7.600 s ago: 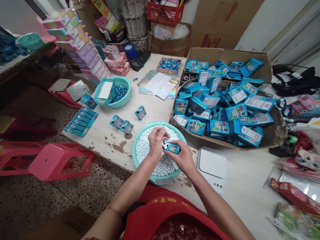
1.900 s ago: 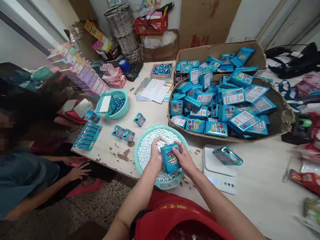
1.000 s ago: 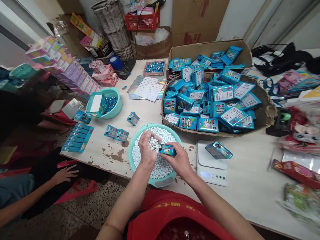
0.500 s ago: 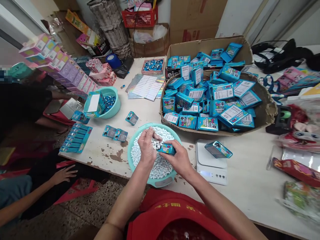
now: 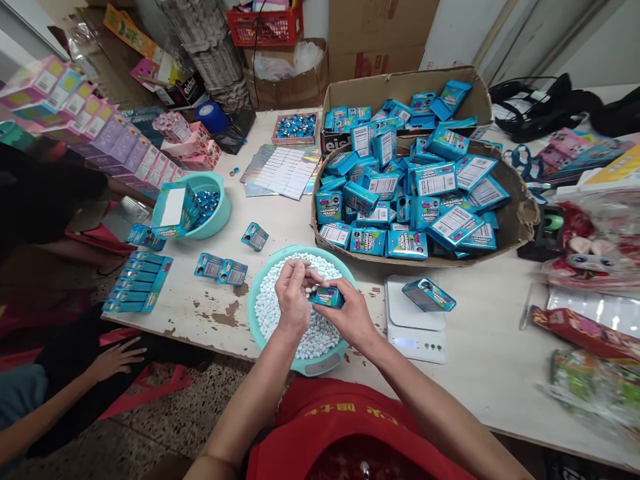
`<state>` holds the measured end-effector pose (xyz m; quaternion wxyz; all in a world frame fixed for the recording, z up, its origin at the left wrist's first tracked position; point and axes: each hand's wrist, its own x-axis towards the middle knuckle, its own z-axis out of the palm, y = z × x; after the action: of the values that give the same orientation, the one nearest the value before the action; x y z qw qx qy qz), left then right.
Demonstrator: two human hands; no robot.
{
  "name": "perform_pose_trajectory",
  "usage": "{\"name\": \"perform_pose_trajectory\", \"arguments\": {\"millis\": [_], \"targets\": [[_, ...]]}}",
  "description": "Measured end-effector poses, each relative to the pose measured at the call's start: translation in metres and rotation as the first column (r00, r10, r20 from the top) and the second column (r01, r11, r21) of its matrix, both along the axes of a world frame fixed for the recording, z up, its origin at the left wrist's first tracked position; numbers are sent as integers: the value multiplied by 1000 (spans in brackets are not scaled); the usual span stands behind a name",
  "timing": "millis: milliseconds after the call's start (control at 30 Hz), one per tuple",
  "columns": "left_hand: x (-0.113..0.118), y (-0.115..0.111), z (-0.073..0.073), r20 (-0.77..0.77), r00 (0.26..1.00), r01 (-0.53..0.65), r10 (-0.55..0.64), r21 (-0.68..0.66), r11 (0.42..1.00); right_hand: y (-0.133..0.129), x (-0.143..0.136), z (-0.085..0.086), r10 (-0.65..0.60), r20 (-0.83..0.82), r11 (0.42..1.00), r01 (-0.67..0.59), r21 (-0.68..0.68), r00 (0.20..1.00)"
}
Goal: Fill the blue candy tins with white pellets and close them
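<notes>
Box, small, blue and lettered CARAMELO MACIZO, is gripped in the right hand above a teal basin of white pellets, with one end turned toward the left hand. That hand curls against this end, its bent fingers closed around a few pellets, of which little shows. Far fewer pellets are visible in the palm than one second ago, when a full heap lies plain there; both hands keep their place over the basin. Just right of the basin is a white scale, bearing a second blue box that slants past the platform's edge; the platform is bare 7.6 seconds ago, and the box is on it by 1.9 seconds ago. Behind, the large carton is heaped with more such boxes. Left of the basin, three loose packs lie on the table, well apart from a flat row of packs near the edge, and the small tub stands farther back with blue wrapped sweets. All of these sit farther left in view than a second ago. At far left, a co-worker's hand rests spread on a dark-clothed leg, absent from the oldest view.
</notes>
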<state>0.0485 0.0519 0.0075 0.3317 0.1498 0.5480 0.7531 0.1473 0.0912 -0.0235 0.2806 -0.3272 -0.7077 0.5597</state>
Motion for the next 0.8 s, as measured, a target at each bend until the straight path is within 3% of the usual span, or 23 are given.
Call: {"name": "perform_pose_trajectory", "arguments": {"millis": [100, 200, 267, 333, 400, 500, 567, 633, 700, 800], "targets": [[-4, -3, 0, 15, 999, 38, -39, 48, 998, 1, 0, -4, -9, 11, 999, 10, -35, 1000], [-24, -4, -13, 2, 998, -67, 67, 68, 995, 3, 5, -3, -15, -8, 998, 14, -62, 1000], [-41, -4, -33, -94, 988, -128, 124, -38, 991, 6, 10, -1, -13, -25, 997, 11, -82, 1000], [-54, -5, -59, -301, 953, -117, 37, -253, 960, 8, 15, 2, -18, -23, 996, 16, -89, 1000], [-58, -6, -81, -491, 842, -49, -225, -484, 874, 10, 18, 6, -27, -7, 997, 27, -77, 1000], [-47, -12, -99, -561, 564, 31, -606, -719, 694, 12, 19, 7, -60, -3, 997, 60, -48, 998], [-35, -17, -101, -512, 418, -36, -750, -835, 549, 13, 16, 6, -104, 6, 994, 104, -44, 995], [-25, -20, -99, -465, 304, -114, -832, -885, 452, 14, 12, 4, -114, 38, 992, 116, -43, 993], [-20, -23, -99, -402, 241, -122, -883, -915, 384, 14, 8, 3, -88, 66, 995, 91, -44, 994], [-23, -26, -102, -357, 291, -76, -888, -933, 351, 14, 9, 3, -72, 92, 997, 75, -36, 993]]}}
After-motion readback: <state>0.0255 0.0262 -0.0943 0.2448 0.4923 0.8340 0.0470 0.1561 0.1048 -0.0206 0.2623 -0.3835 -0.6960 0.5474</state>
